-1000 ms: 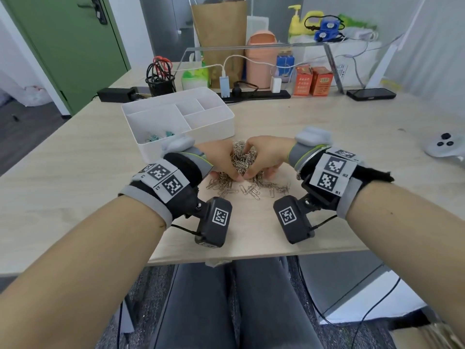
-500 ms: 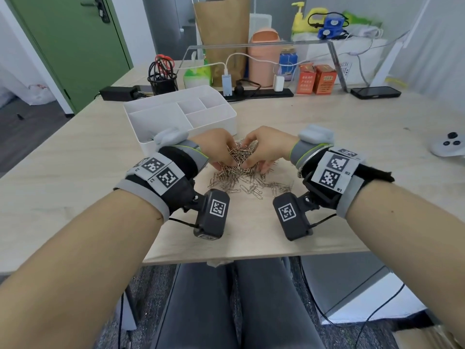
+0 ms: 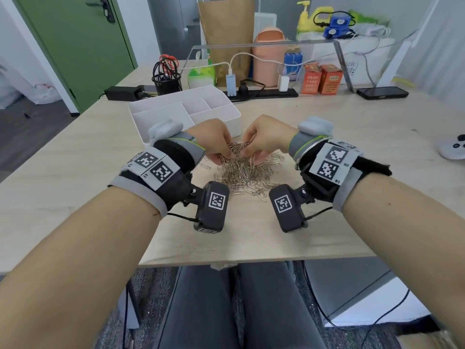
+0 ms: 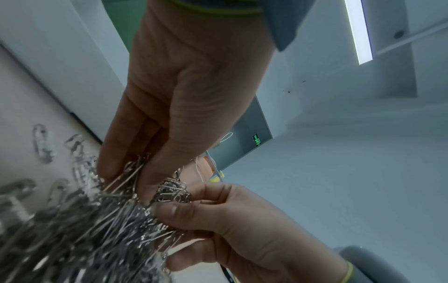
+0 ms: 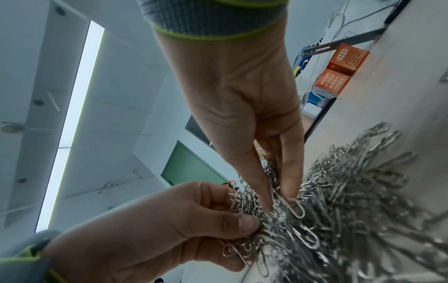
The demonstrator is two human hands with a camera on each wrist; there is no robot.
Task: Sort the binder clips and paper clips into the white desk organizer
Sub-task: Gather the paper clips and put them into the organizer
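A heap of silver paper clips [image 3: 247, 172] lies on the wooden table in front of me, with a few loose ones at its near edge. My left hand [image 3: 226, 157] and right hand [image 3: 247, 155] meet over the top of the heap. In the left wrist view the left hand [image 4: 139, 183] pinches a tuft of paper clips [image 4: 101, 220] between thumb and fingers. The right hand [image 5: 278, 201] likewise pinches paper clips [image 5: 339, 191]. The white desk organizer [image 3: 221, 110] stands just behind the hands; its near compartment is hidden by my left wrist.
A black mesh pen holder [image 3: 166, 83], a power strip [image 3: 266, 93], two orange boxes [image 3: 322, 79] and a phone [image 3: 382, 93] line the far side. A white controller [image 3: 453, 147] lies at the right. The table's front edge [image 3: 251, 260] is close to my lap.
A second ago both hands held a clump of clips lifted between them; they have come down onto the heap, which now lies wider, and the fingers pinch at its top.
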